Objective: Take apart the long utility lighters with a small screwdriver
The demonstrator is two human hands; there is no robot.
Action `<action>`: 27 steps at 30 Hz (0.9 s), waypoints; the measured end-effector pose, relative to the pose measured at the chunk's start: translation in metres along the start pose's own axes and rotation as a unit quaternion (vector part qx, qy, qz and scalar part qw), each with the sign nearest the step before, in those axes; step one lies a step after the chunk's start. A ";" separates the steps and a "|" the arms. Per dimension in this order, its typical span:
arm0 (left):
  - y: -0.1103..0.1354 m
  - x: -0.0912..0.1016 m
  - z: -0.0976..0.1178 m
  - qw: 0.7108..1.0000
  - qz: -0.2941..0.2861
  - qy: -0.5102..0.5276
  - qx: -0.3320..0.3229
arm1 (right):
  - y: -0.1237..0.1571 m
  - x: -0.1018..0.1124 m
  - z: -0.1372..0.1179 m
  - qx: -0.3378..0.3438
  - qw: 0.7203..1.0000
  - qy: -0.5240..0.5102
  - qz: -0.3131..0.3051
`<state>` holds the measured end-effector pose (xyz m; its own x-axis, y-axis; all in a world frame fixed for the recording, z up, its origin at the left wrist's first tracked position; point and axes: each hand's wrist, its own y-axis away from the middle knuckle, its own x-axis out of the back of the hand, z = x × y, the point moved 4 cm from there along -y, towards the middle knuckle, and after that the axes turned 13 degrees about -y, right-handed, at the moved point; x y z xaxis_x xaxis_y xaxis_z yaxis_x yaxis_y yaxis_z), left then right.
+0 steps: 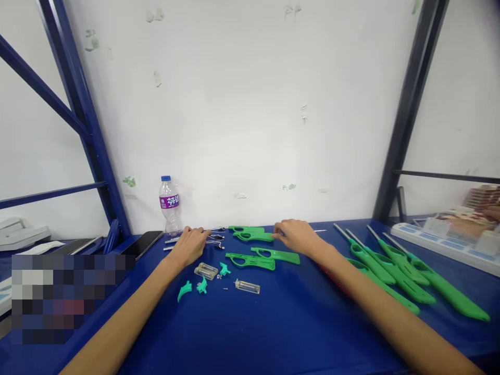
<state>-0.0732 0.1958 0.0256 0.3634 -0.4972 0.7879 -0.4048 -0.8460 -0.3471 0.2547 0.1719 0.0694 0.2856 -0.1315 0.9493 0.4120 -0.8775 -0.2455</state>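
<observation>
My left hand (pixel 191 246) is bent over several thin metal tubes with wires (pixel 215 238); its curled fingertips are mostly hidden, and what they grip cannot be made out. With fingers curled down, my right hand (pixel 296 235) is at the butt end of a green lighter shell half (pixel 253 237) in the back row. Closer to me lie two more green shell halves, one (pixel 252 261) with its hollow side up, the other (pixel 279 255) overlapping behind it. Clear fuel tanks (pixel 247 286) and teal triggers (pixel 185 289) with other small teal pieces (pixel 202 285) are spread before my left hand.
Several whole green lighters (pixel 398 273) with metal barrels lie at the right. A red object (pixel 336 281) is partly under my right forearm. A plastic bottle (pixel 170 205) stands by the wall, a black phone (pixel 145 244) beside it. Blue posts (pixel 94 130) frame the table's left side.
</observation>
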 end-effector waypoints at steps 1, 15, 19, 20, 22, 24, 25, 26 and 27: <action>0.000 0.002 0.000 1.000 0.006 0.000 0.002 | -0.001 0.000 0.007 -0.006 1.000 -0.001 -0.015; 0.002 0.047 0.026 0.993 0.086 0.051 -0.057 | 0.003 -0.022 0.017 -0.036 0.987 -0.009 -0.155; 0.003 0.054 0.039 0.989 0.089 0.069 -0.092 | 0.003 -0.023 0.022 -0.059 0.977 -0.039 -0.199; 0.004 0.055 0.041 0.989 0.089 0.072 -0.096 | 0.004 -0.022 0.024 -0.064 0.975 -0.048 -0.209; 0.004 0.055 0.042 0.988 0.088 0.076 -0.101 | 0.006 -0.021 0.025 -0.075 0.971 -0.064 -0.218; 0.005 0.054 0.041 0.988 0.087 0.080 -0.103 | 0.007 -0.018 0.026 -0.083 0.972 -0.075 -0.205; 0.005 0.053 0.040 0.988 0.087 0.082 -0.102 | 0.008 -0.016 0.026 -0.084 0.975 -0.078 -0.191; 0.005 0.053 0.039 0.988 0.087 0.084 -0.100 | 0.007 -0.014 0.025 -0.082 0.978 -0.081 -0.174; 0.006 0.052 0.038 0.988 0.089 0.085 -0.097 | 0.007 -0.012 0.024 -0.077 0.981 -0.086 -0.156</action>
<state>-0.0250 0.1579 0.0457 0.1324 -0.5802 0.8036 -0.6081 -0.6878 -0.3964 0.2749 0.1788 0.0517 0.3126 0.2228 0.9234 0.3703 -0.9238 0.0975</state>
